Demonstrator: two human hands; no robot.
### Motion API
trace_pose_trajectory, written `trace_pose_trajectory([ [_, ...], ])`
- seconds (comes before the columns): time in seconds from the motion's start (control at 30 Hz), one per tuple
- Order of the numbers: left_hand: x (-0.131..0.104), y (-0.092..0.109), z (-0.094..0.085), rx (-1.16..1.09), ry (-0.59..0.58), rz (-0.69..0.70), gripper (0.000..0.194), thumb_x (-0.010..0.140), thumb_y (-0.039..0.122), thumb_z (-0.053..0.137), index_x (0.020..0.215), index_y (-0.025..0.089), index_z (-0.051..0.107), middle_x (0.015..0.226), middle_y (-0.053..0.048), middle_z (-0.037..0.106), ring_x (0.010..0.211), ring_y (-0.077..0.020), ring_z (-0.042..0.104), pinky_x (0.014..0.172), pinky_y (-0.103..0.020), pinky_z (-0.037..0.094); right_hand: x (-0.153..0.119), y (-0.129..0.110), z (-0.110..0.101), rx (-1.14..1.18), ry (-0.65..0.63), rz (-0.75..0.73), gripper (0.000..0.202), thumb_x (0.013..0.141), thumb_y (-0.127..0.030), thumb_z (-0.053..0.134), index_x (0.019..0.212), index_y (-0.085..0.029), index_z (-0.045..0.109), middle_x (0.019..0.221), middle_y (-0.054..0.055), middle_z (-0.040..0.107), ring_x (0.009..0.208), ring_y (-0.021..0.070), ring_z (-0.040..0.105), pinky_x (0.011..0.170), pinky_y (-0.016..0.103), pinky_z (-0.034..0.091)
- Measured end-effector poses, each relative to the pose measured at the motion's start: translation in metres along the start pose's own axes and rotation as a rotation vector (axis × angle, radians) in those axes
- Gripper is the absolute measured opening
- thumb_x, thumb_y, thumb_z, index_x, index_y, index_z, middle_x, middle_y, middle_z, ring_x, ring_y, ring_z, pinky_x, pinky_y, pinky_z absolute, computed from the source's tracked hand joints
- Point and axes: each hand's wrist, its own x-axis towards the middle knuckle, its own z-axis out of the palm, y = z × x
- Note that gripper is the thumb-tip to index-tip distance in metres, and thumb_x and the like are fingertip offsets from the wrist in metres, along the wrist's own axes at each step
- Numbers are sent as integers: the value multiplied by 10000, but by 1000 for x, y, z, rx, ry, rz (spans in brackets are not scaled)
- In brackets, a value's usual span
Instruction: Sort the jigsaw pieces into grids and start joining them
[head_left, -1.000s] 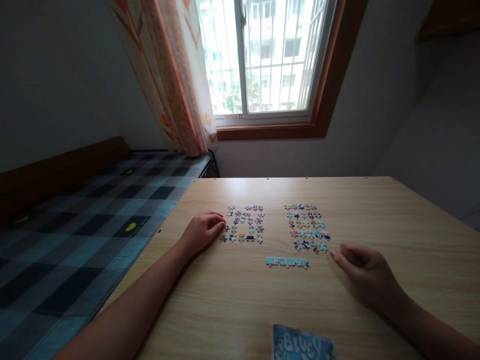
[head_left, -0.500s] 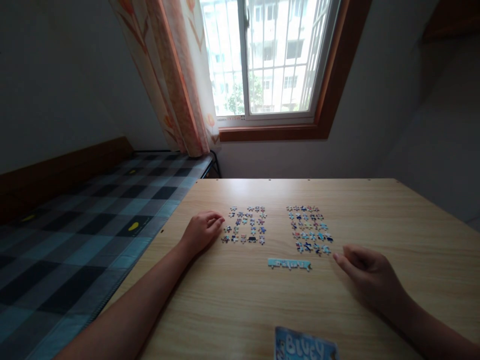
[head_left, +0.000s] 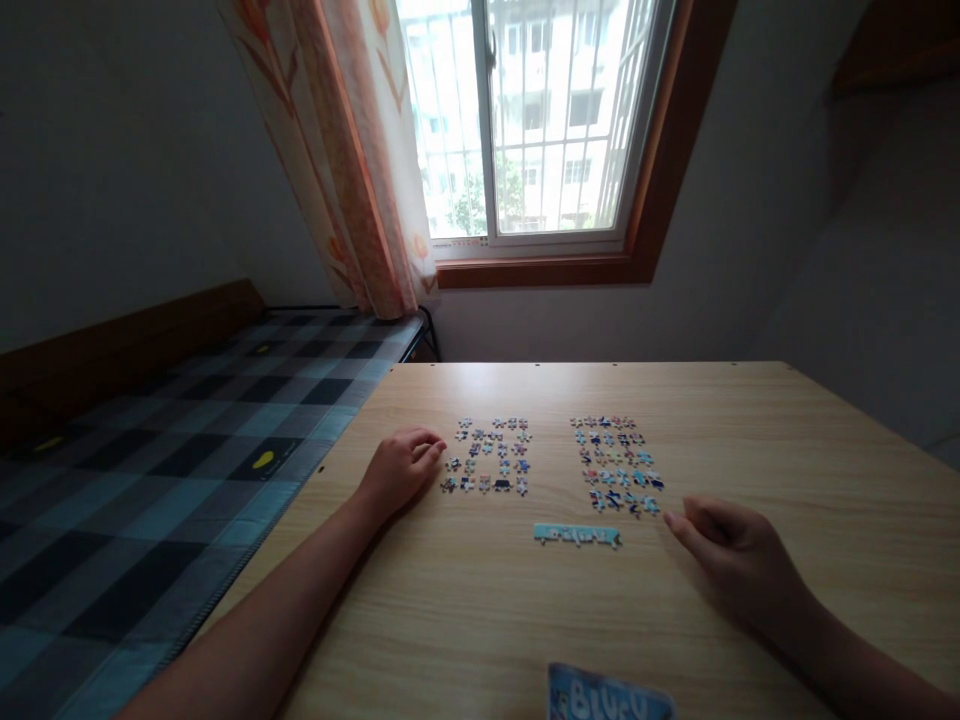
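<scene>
My left hand rests on the table with its fingers loosely curled together, and nothing shows in them. Its fingertips lie just beside the left group of loose jigsaw pieces, laid out in rough rows. My right hand is closed in a loose fist on the table, thumb pointing left, with no piece visible in it. It is close to the lower right corner of the right group of jigsaw pieces. Between the hands and nearer me lies a joined strip of puzzle pieces, light blue with pale markings.
A blue box or card marked "Bluey" is cut off at the bottom edge. Everything lies on a light wooden table. A bed with a checked cover stands along the left; a barred window and curtain are behind.
The view has tilted up slightly, so the table and pieces sit a little lower in it. Both hands stay where they were, and no piece has visibly moved.
</scene>
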Motion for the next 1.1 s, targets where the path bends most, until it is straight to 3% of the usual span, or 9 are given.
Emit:
trace_pose_trajectory([
  [1.1, -1, -1, 0, -18, -17, -1, 262, 867, 388, 536, 799, 208, 715, 889, -51, 741, 846, -222, 662, 783, -322, 481, -2, 5, 3, -4, -20, 14, 462, 854, -374, 554, 578, -204, 225, 581, -38, 191, 502, 82, 241, 452, 210, 240],
])
